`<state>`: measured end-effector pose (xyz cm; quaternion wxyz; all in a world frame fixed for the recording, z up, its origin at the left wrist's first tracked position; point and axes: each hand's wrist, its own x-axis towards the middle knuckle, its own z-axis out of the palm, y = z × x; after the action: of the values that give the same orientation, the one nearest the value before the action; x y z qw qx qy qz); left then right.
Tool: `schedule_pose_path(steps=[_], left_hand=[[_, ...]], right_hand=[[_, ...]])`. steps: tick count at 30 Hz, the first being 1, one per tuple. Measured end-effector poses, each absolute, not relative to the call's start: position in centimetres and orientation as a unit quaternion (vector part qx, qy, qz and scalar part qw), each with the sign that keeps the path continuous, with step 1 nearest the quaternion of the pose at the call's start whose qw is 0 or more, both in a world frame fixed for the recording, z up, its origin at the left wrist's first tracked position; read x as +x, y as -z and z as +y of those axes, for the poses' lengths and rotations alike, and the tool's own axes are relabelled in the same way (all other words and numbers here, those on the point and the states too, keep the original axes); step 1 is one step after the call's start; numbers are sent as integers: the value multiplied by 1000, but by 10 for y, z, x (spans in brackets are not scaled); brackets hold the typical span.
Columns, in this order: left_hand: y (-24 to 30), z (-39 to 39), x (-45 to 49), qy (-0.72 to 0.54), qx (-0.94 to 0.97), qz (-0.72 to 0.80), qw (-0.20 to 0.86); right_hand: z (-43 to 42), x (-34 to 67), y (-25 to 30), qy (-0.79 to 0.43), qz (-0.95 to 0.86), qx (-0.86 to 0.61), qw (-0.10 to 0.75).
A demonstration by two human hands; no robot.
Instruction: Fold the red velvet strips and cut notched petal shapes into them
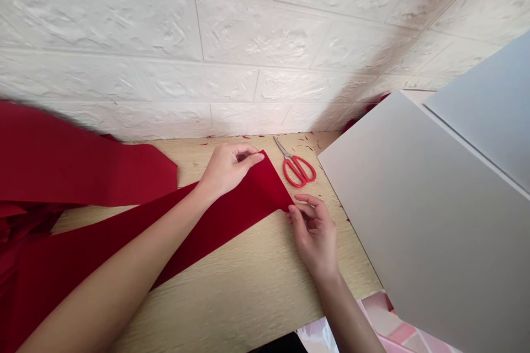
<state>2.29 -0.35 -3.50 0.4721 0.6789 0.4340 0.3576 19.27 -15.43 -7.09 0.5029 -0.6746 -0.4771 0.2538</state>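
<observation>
Forearms (111, 284) are seen entering from bottom of frame. Red felt strip (223, 231) is laid diagonally across wood table (232, 303), its pointed end at centre. L hand (227, 172) is curled, pressed on top of the point; R hand (313, 234) pinches lower corner. Red-handled scissors (298, 170) are placed just beyond, upper centre; grey board (422, 215) bounds R side.

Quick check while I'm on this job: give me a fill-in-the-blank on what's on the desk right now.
The fabric strip touched by the left hand and the right hand is ____ in colour.
The scissors lie on the wooden tabletop with their blades pointing toward the ____.
The grey board is to the ____ of the scissors.

Missing words: red; wall; right.
</observation>
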Motion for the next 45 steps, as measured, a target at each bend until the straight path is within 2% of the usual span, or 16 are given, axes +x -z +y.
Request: schedule_pose_path(steps=[5,11,18,27,37,40,45], left_hand=[[35,-2,23,-347,643,436,525],[36,-2,22,-347,634,434,537],[33,-1,20,-337,642,425,542],[39,-7,26,-358,687,433,461],[44,-7,28,-351,692,437,456],[45,-7,28,-345,701,434,449],[44,-14,33,-331,739,412,418]], right_hand=[[-155,192,70,-222,-470,-683,513],[-155,192,68,-176,-468,-699,512],[-152,193,68,-215,-451,-691,523],[-150,196,69,-243,-469,-674,516],[-154,198,72,-255,-481,-681,489],[-152,197,70,-220,-479,-707,472],[-139,201,59,-57,-539,-731,415]])
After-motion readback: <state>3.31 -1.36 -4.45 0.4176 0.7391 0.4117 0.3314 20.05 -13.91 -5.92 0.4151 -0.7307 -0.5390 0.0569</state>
